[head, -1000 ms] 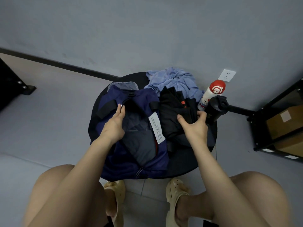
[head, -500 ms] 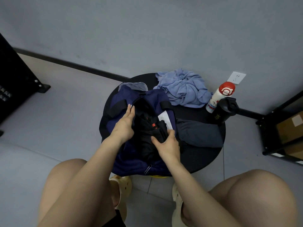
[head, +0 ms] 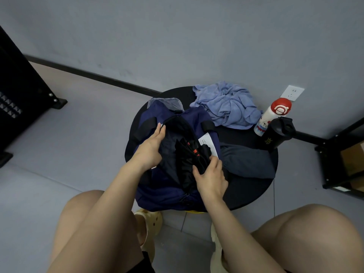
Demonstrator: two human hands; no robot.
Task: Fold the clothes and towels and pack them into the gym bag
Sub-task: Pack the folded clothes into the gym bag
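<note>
Navy gym bag (head: 155,192) unzipped on round black bench (head: 254,188). Left hand (head: 150,149), fingers straight, presses bag's opening edge aside. Right hand (head: 211,175) grips folded black garment (head: 189,154) inside bag mouth. Grey folded cloth (head: 246,162) beside bag; crumpled blue towel (head: 226,105) behind.

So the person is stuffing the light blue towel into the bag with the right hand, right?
Not quite. The right hand grips black clothes, not the towel, and pushes them into the bag. The towel lies crumpled on the table behind the bag, untouched. The head view shows it.
</note>
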